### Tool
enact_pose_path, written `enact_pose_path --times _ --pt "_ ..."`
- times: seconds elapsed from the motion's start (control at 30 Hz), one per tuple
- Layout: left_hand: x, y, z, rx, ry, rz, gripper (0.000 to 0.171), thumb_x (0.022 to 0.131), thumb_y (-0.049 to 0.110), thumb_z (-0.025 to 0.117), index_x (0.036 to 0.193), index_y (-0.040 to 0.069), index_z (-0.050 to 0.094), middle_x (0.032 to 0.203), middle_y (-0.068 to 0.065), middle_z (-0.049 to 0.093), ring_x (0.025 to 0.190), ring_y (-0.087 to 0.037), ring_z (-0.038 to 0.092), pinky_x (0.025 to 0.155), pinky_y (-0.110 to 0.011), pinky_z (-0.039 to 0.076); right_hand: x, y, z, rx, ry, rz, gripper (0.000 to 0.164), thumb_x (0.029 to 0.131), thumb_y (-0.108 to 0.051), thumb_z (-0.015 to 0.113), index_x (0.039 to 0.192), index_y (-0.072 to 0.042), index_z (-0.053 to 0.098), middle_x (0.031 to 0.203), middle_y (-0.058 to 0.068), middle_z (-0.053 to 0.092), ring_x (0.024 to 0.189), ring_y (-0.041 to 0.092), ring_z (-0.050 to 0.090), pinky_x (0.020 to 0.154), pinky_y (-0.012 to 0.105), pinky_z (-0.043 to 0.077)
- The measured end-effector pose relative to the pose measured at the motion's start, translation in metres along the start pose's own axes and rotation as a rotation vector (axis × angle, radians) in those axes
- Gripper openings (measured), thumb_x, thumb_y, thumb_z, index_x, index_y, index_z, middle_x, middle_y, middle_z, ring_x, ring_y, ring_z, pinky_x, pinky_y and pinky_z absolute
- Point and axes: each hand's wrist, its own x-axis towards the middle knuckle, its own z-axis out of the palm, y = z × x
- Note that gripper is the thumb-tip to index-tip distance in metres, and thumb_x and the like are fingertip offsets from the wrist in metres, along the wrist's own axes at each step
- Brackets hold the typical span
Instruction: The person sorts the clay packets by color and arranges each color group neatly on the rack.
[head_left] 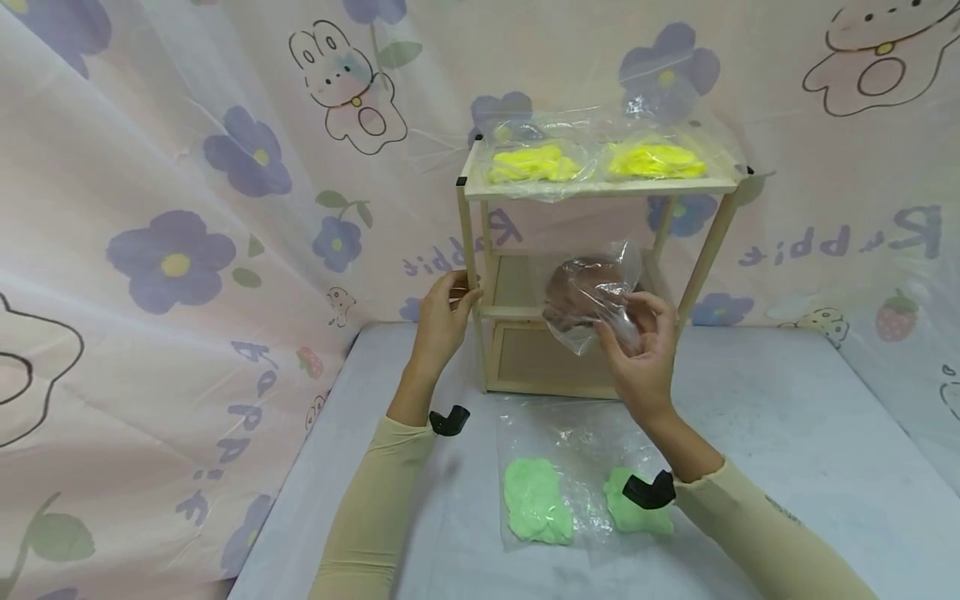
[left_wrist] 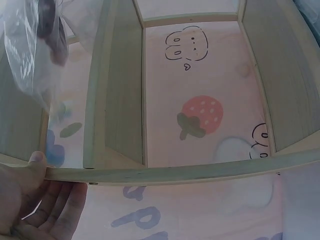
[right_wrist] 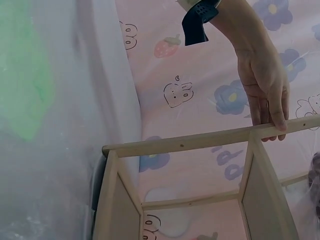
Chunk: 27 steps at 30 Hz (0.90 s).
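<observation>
My left hand (head_left: 441, 321) grips the left front post of a small wooden shelf (head_left: 495, 313) at about middle-tier height. In the left wrist view its thumb lies on one side of the post and its fingers curl behind. My right hand (head_left: 651, 354) pinches the edge of a clear plastic bag (head_left: 581, 340) with a brown, clay-like lump (head_left: 583, 287) inside. This bag is held up in front of the shelf's middle opening, overlapping the middle board in the head view. Only a part of the dark lump (right_wrist: 315, 175) shows at the right wrist view's edge.
On the shelf's top board lie clear bags with two bright yellow lumps (head_left: 536, 163). A flat clear bag with two light green lumps (head_left: 537, 502) lies on the white-covered table (head_left: 780, 433) in front. A patterned curtain (head_left: 180, 350) hangs behind and at the sides.
</observation>
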Motion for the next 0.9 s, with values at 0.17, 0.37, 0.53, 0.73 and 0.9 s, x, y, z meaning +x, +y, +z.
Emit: enact_pose_path --times 0.17,0.37,0.53,0.73,0.9 --pt "0.001 -0.001 0.0 -0.012 0.0 -0.005 0.032 0.106 0.016 0.069 0.135 0.001 0.065 0.125 -0.015 0.069 0.122 -0.031 0.068 0.108 -0.035 0.059 0.011 0.005 0.011 -0.026 -0.029 0.024 0.053 0.095 0.02 0.066 0.14 0.004 0.045 0.133 0.012 0.058 0.123 0.024 0.062 0.1 0.023 0.06" --pt "0.001 0.0 -0.001 -0.011 0.003 -0.006 0.032 0.106 0.016 0.069 0.134 0.001 0.066 0.124 -0.015 0.069 0.121 -0.031 0.068 0.107 -0.037 0.059 0.023 0.017 0.019 -0.08 -0.034 0.052 0.051 0.095 0.017 0.069 0.139 0.004 0.047 0.131 0.007 0.054 0.117 0.021 0.06 0.095 0.021 0.061" --pt "0.0 0.0 -0.001 -0.007 0.003 -0.004 0.032 0.106 0.017 0.069 0.134 0.001 0.066 0.125 -0.014 0.069 0.122 -0.031 0.068 0.108 -0.036 0.059 0.032 0.017 0.025 -0.157 -0.06 0.114 0.049 0.099 0.01 0.07 0.14 0.003 0.044 0.134 0.006 0.05 0.125 0.024 0.056 0.102 0.021 0.058" --pt "-0.001 0.0 -0.001 -0.012 0.002 0.003 0.032 0.106 0.015 0.07 0.134 0.0 0.066 0.124 -0.014 0.069 0.121 -0.032 0.068 0.107 -0.036 0.06 0.042 0.013 0.03 -0.253 -0.098 0.18 0.05 0.1 0.002 0.073 0.141 0.004 0.044 0.135 0.01 0.053 0.126 0.023 0.059 0.105 0.023 0.057" --pt "-0.001 0.0 -0.001 -0.014 0.003 0.002 0.032 0.106 0.015 0.069 0.134 0.001 0.066 0.124 -0.015 0.069 0.121 -0.032 0.069 0.107 -0.036 0.06 0.047 0.009 0.032 -0.35 -0.118 0.229 0.054 0.1 -0.002 0.076 0.143 0.004 0.045 0.14 0.013 0.055 0.129 0.023 0.057 0.117 0.034 0.05"
